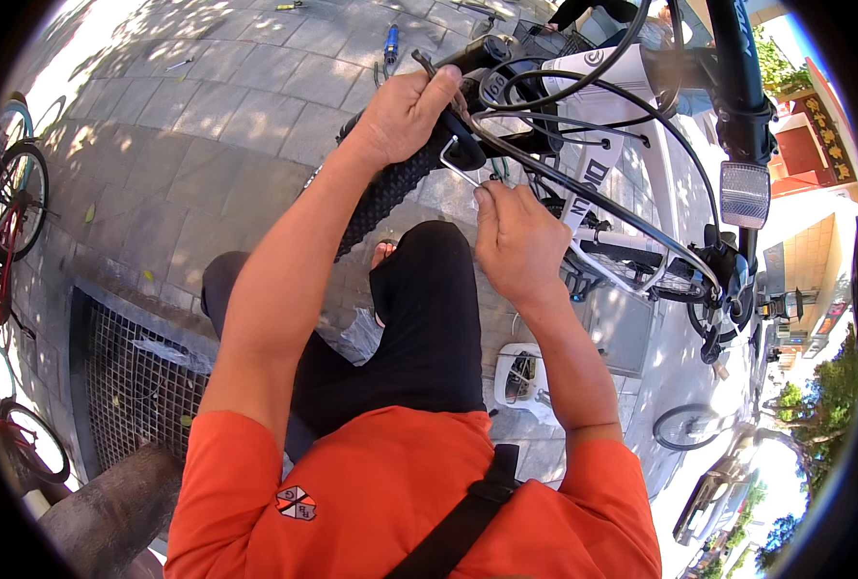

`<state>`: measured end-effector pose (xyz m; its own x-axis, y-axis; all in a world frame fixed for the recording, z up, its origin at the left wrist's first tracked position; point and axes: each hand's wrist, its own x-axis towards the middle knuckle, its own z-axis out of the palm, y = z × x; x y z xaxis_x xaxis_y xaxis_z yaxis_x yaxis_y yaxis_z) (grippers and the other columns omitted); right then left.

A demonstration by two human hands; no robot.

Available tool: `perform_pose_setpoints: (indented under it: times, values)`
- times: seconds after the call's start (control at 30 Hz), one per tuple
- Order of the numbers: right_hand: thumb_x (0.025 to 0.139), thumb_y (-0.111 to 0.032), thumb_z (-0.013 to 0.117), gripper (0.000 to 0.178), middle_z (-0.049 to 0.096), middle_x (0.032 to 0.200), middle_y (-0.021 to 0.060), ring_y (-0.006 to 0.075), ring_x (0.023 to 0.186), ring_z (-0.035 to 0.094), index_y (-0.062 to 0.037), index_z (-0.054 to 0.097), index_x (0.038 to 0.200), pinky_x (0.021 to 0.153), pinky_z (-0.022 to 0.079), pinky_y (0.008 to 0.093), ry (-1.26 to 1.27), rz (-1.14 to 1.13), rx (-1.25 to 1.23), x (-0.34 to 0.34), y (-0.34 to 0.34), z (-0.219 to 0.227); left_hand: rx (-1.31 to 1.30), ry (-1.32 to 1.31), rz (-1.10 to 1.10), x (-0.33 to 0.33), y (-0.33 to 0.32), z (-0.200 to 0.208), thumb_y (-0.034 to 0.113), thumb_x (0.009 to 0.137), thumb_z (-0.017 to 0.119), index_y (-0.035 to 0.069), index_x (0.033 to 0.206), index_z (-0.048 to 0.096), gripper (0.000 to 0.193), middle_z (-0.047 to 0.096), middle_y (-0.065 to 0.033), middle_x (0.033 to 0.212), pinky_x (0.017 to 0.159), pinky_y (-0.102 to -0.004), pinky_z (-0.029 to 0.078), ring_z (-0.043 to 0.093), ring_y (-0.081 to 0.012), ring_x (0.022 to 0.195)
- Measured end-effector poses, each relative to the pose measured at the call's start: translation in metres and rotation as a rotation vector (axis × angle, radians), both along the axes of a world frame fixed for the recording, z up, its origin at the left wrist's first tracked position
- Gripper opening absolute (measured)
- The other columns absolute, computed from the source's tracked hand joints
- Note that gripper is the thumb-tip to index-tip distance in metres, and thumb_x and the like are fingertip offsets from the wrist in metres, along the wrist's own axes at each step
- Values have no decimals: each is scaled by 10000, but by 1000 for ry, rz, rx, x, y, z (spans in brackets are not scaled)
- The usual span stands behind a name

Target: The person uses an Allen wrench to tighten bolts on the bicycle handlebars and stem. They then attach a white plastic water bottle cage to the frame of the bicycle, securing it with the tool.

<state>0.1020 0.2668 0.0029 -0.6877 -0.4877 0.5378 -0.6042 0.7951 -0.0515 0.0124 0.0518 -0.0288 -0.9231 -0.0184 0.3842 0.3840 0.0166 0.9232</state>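
1. The left forearm [299, 236] slants forward and to the person's right, reaching farther out than the other.
2. The left hand [402, 114] is closed in a grip, its thumb [440, 89] pointing forward and right.
3. The right forearm [575, 352] angles forward and inward.
4. The right hand [525, 241] pinches, fingers bent.

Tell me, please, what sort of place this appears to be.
Most likely an outdoor public sidewalk: sun-dappled paving slabs cover the ground, a tree trunk stands by a metal grate, and bicycles line the left edge.
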Motion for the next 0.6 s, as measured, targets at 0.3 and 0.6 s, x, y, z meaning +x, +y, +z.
perform_pose_setpoints:
  times: [0.3, 0.6]
  values:
    - [896, -172, 771, 165, 633, 692, 91, 229, 547, 617, -28, 691, 906, 540, 479, 349, -162, 58, -590, -28, -5, -94, -98, 7, 100, 2, 4, -1, 479, 1116, 465, 9, 889, 752, 595, 656, -61, 715, 686, -315, 489, 571, -146, 695]
    - [849, -204, 711, 204, 736, 792, 205, 350, 739, 736, -11, 761, 892, 704, 565, 400, -625, -324, -771, -64, -43, -134, -124, -29, 175, 10, 9, 3, 483, 1113, 450, 20, 873, 747, 600, 593, -94, 637, 670, -361, 501, 570, -199, 649]
